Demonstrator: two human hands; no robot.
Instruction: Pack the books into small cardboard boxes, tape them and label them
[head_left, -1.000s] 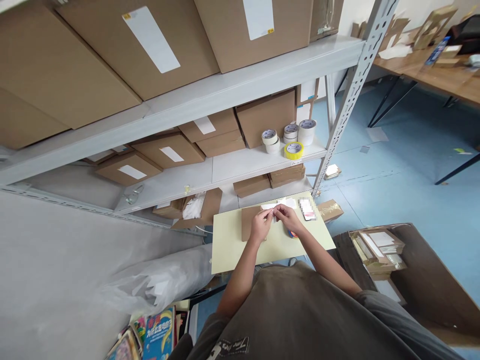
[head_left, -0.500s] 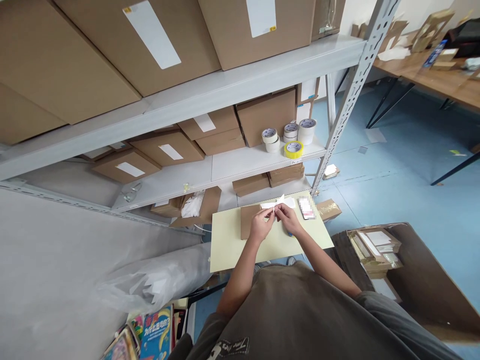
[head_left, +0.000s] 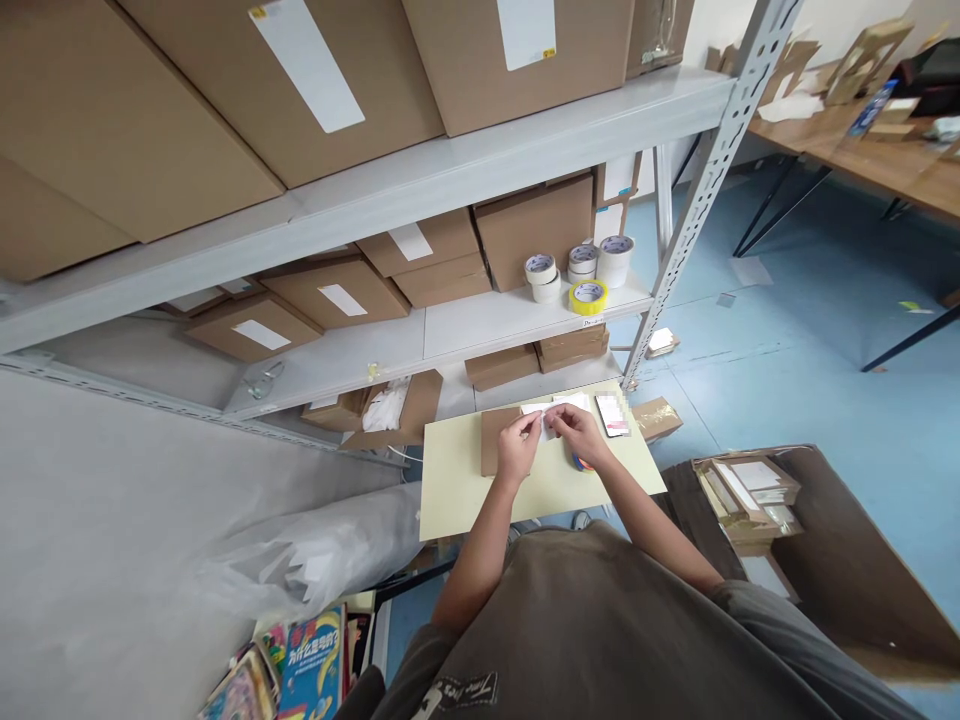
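Note:
Both hands meet over the pale yellow tabletop. My left hand pinches a small white piece of paper with thumb and fingertips. My right hand pinches the same piece from the other side, its fingers curled. Beneath my left hand lies a brown cardboard box, partly covered by it. White sheets lie just beyond the hands. Under my right wrist shows a small blue and orange object, mostly hidden. A phone lies to the right.
A grey metal shelf with cartons stands in front. Tape rolls sit on its middle level. On the right is a large open carton holding packages. Plastic wrap and books are at lower left.
The white paper between my fingers has turned downward; before, a tip of it stuck up above them. My right hand has shifted slightly, and more of the blue and orange object shows.

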